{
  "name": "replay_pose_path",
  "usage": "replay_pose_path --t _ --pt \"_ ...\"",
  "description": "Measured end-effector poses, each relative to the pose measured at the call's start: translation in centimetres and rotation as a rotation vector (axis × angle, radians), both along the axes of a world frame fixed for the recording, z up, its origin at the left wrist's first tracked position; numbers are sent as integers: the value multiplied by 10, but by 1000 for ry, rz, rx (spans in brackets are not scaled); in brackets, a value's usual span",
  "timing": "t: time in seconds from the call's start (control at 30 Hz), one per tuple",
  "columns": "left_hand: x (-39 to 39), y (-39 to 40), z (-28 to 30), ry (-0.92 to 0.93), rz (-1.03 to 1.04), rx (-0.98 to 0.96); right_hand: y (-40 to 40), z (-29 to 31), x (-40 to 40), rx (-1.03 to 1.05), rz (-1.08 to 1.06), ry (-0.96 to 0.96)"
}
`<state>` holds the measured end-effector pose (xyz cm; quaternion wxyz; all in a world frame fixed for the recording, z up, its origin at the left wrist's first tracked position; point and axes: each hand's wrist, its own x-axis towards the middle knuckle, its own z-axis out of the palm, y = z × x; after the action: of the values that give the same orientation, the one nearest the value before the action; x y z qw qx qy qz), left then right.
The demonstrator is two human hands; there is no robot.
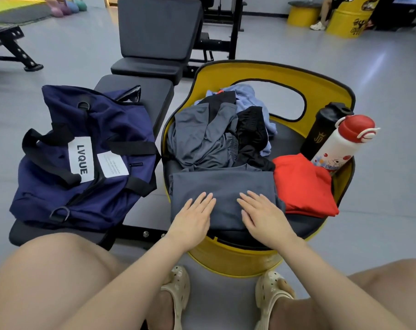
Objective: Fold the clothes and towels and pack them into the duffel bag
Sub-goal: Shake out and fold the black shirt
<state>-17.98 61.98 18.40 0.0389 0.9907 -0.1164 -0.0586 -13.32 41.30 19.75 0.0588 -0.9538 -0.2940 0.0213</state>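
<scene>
On the yellow seat (326, 91) before me, I press my flat left hand (192, 216) and right hand (261, 215), grasping nothing, on the folded grey garment (222, 184), lying crosswise; the duffel bag (83, 160) lies leftward, nearer my left hand.

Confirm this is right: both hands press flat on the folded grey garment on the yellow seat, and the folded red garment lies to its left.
Not quite. The head view shows the folded red garment to the right of the folded grey garment, not the left. The rest holds: left hand and right hand press flat on it, on the yellow seat.
</scene>
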Motion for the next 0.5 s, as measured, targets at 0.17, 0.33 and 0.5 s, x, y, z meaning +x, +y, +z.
replay_pose_path --t 0.17,0.33,0.5 --pt "31 -22 -9 -93 71 16 31 -20 20 -63 -41 -13" --pt "65 -16 -24 -85 75 61 38 -39 48 -81 -48 -17" --pt "76 1 -34 -116 168 -43 24 -43 73 39 -194 14"
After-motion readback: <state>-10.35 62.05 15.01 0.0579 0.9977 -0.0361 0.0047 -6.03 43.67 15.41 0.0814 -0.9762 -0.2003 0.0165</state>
